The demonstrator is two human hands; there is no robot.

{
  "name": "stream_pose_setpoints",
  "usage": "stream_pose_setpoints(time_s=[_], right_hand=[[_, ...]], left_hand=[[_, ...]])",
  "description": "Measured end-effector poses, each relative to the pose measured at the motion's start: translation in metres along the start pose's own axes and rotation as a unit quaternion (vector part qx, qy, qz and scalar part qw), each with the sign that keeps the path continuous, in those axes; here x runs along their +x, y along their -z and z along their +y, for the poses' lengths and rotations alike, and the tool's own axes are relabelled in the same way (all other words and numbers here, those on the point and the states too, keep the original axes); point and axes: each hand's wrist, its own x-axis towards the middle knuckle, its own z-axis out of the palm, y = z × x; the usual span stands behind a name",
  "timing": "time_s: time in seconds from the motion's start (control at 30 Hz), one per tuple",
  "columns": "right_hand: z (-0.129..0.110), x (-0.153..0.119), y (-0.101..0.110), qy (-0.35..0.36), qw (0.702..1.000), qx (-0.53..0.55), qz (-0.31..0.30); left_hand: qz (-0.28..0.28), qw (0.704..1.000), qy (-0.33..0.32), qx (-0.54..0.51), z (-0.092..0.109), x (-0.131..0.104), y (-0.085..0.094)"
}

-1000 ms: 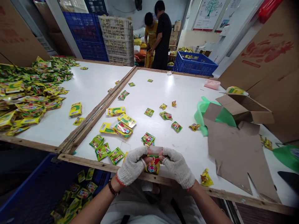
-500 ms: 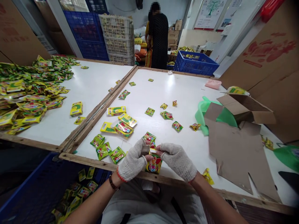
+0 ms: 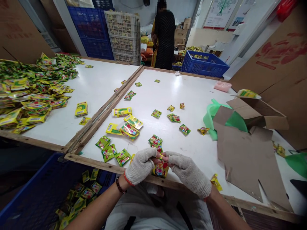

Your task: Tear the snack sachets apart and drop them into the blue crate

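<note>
Both hands wear white knitted gloves with bare fingertips. My left hand (image 3: 142, 164) pinches the top of a small red, yellow and green box (image 3: 160, 169) near the table's front edge. From the other side, my right hand (image 3: 188, 171) closes its fingertips on the same box top. Just behind the box lie green and red sachets (image 3: 155, 140). To the left are several green sachets (image 3: 109, 152) and some yellow boxes, one with a red fruit picture (image 3: 129, 131).
A wooden divider (image 3: 105, 111) splits the white table; a big pile of packets (image 3: 35, 92) lies left of it. Flattened cardboard (image 3: 247, 159), a green basin (image 3: 209, 118) and an open carton (image 3: 260, 111) stand right. A blue crate (image 3: 21, 195) sits below; a person (image 3: 165, 38) stands beyond.
The fingertips of both hands have come closer together over the box top, whose open flap no longer shows. The whole view has shifted slightly.
</note>
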Motion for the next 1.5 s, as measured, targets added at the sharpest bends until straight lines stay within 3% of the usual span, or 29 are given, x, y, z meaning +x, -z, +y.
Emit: stream_pose_setpoints(time_s=[0.07,0.17,0.23,0.27,0.3,0.37,0.47,0.6,0.7,0.8,0.9,1.0,1.1,1.2,1.37,1.5], right_hand=[[-0.003,-0.001,-0.002,-0.058,0.997,0.034,0.024],[-0.005,-0.001,-0.005,-0.126,0.978,0.149,0.069],[-0.001,0.001,-0.009,-0.15,0.963,0.204,0.095],[0.001,0.002,-0.012,-0.159,0.959,0.211,0.104],[0.004,0.004,-0.015,-0.167,0.957,0.209,0.109],[0.007,0.009,-0.025,-0.172,0.957,0.208,0.105],[0.004,0.018,-0.039,-0.172,0.952,0.233,0.094],[-0.005,0.024,-0.051,-0.179,0.947,0.255,0.077],[-0.005,0.023,-0.052,-0.181,0.949,0.247,0.075],[0.0,0.023,-0.049,-0.175,0.954,0.228,0.088],[0.006,0.026,-0.045,-0.148,0.953,0.227,0.136],[0.011,0.03,-0.039,-0.097,0.945,0.244,0.194],[0.017,0.028,-0.034,-0.078,0.946,0.24,0.202],[0.024,0.02,-0.033,-0.102,0.949,0.218,0.203],[0.027,0.008,-0.034,-0.141,0.932,0.216,0.254],[0.025,0.005,-0.033,-0.175,0.945,0.144,0.234]], left_hand=[[0.009,0.999,-0.008,0.03,0.012,0.0,0.014],[-0.038,0.988,0.01,0.152,0.047,-0.005,0.062],[-0.14,0.939,0.063,0.307,0.069,-0.008,0.098],[-0.153,0.906,0.109,0.38,0.076,-0.008,0.113],[-0.147,0.871,0.145,0.445,0.078,-0.006,0.124],[-0.082,0.821,0.202,0.527,0.068,0.005,0.134],[0.047,0.8,0.263,0.537,0.03,0.031,0.127],[0.159,0.804,0.303,0.487,-0.016,0.06,0.112],[0.212,0.849,0.287,0.389,-0.031,0.069,0.105],[0.233,0.907,0.264,0.231,-0.032,0.069,0.096],[0.208,0.964,0.166,0.021,-0.021,0.055,0.075],[0.113,0.978,0.096,-0.146,-0.003,0.029,0.045],[0.04,0.984,0.092,-0.15,0.008,0.005,0.017],[0.047,0.986,0.096,-0.131,0.01,-0.005,0.0],[0.013,0.993,0.076,-0.086,0.005,-0.005,-0.001],[-0.025,0.997,0.056,-0.035,0.004,-0.005,0.006]])
